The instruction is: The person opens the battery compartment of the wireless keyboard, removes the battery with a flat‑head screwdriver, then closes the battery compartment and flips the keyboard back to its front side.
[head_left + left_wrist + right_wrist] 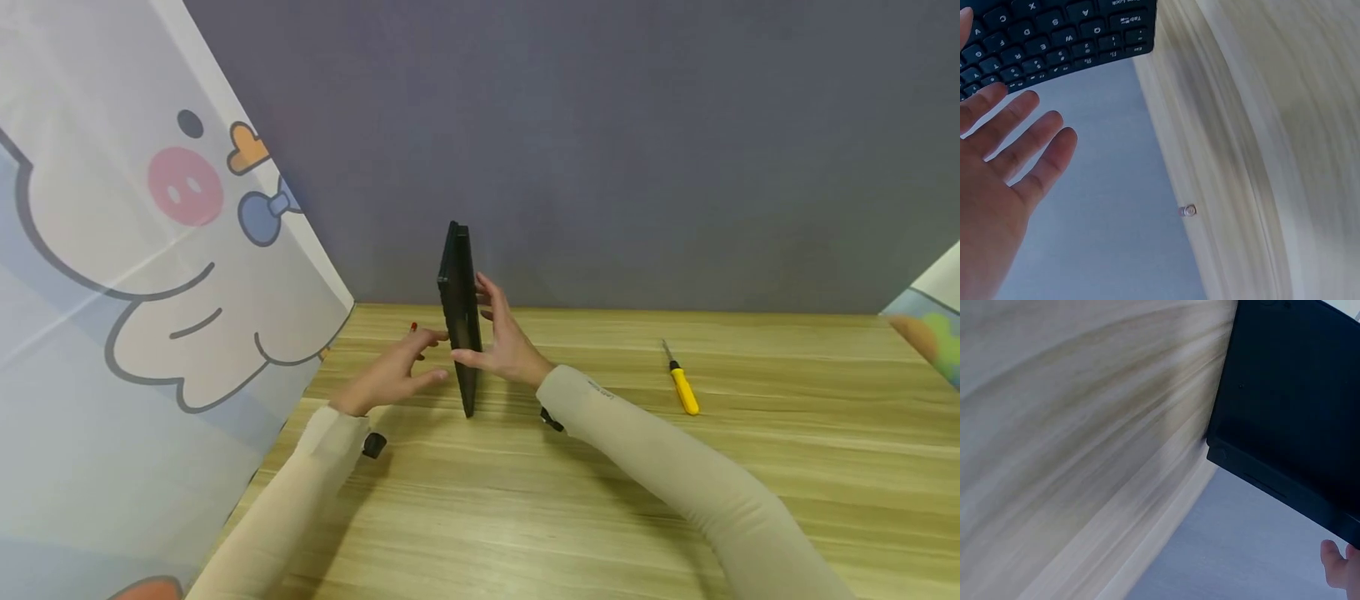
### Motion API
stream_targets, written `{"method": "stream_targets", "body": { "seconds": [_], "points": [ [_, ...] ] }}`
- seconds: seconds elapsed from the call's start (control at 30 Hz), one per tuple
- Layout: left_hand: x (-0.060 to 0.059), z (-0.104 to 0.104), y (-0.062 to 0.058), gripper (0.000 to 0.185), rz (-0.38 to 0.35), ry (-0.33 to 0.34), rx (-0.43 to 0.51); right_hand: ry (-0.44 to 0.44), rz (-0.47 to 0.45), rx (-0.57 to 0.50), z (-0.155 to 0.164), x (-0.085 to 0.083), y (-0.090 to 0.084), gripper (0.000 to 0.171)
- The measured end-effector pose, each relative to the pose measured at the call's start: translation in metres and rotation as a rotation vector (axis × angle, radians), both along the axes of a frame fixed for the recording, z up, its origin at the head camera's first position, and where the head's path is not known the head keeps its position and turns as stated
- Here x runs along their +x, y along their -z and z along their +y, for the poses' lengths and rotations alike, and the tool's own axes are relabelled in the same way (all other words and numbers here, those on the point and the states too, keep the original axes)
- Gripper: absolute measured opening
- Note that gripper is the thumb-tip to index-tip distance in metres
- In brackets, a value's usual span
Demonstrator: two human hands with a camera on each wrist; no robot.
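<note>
A black keyboard [459, 317] stands upright on its short end on the wooden table, edge-on in the head view. My right hand [508, 346] grips it from the right, thumb at the near long edge and fingers toward the far one. In the right wrist view the dark underside [1291, 406] shows, with a few fingertips at the lower right. My left hand [393, 373] is on the key side, its fingers extended and spread. The left wrist view shows the lettered keys [1054, 37] close to those fingertips; part of the hand is out of frame.
A screwdriver [684, 387] with a yellow handle lies on the table [787, 450] to the right. Near the back edge, behind my left hand, is a small red-tipped object [413, 327]. A grey wall [600, 167] rises behind, and a cartoon-printed sheet [97, 350] hangs at the left.
</note>
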State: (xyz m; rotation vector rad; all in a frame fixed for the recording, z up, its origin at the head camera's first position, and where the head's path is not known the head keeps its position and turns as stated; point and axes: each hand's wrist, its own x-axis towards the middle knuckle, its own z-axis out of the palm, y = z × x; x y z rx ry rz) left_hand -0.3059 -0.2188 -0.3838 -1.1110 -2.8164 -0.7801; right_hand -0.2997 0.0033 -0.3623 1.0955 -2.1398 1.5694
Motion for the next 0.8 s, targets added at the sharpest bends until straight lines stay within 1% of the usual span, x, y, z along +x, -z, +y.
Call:
{"method": "stream_targets", "body": {
  "seconds": [0.1, 0.2, 0.37, 0.5, 0.6, 0.8],
  "points": [
    [0.000, 0.004, 0.003, 0.061, -0.006, 0.013, 0.008, -0.005, -0.002, 0.006, 0.003, 0.000, -0.001, 0.099],
    [-0.001, 0.008, 0.006, 0.060, -0.016, 0.014, 0.012, -0.009, 0.002, 0.009, 0.006, -0.001, -0.005, 0.097],
    [-0.002, 0.014, 0.010, 0.060, -0.015, 0.004, -0.001, -0.002, 0.038, -0.011, 0.011, -0.002, -0.024, 0.097],
    [-0.003, 0.018, 0.012, 0.060, -0.005, 0.016, 0.000, -0.006, 0.066, -0.027, 0.016, -0.003, -0.039, 0.100],
    [-0.002, 0.020, 0.012, 0.060, 0.000, 0.029, 0.008, -0.021, 0.077, -0.033, 0.021, -0.003, -0.047, 0.101],
    [-0.002, 0.024, 0.013, 0.058, 0.003, 0.027, 0.003, -0.040, 0.096, -0.039, 0.033, -0.004, -0.062, 0.098]
  ]
}}
